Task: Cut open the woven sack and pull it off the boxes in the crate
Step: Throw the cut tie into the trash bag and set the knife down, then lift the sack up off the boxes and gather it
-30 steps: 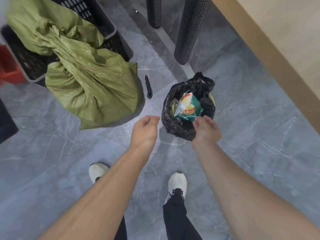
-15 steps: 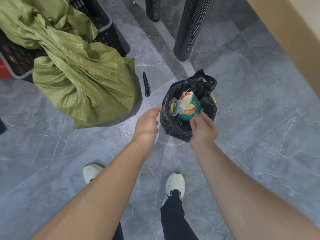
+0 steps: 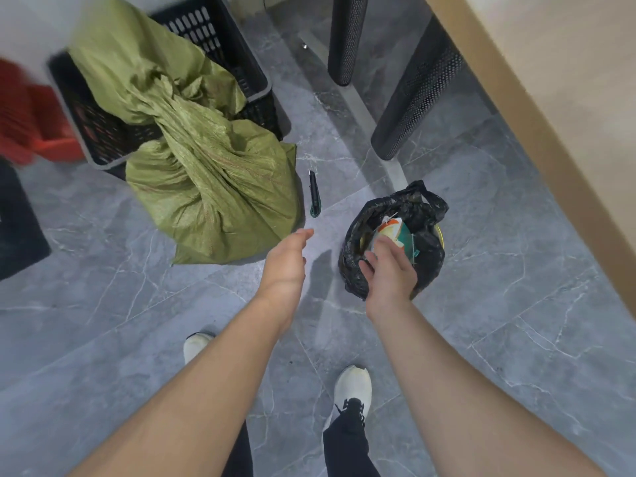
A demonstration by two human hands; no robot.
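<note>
sack (image 3: 213, 187) left of both hands | left fingers (image 3: 303, 235) loose, empty | right fingers (image 3: 378, 246) cannot tell

There were two hands, a left (image 3: 285, 261) and a right (image 3: 390, 273), and two white shoes (image 3: 354, 385). One green sack (image 3: 213, 173), one black crate (image 3: 220, 39), one knife (image 3: 314, 193) and one bin (image 3: 426, 270) stood out.

The green sack (image 3: 203, 160) hides the crate's (image 3: 220, 46) contents; beyond the left hand (image 3: 285, 263), red objects (image 3: 31, 125) blur.

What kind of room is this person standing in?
Probably an office or workroom used for unpacking goods: a grey marble-look tile floor, a wooden desk edge with black perforated legs, and a black plastic crate draped with a green woven sack.
</note>
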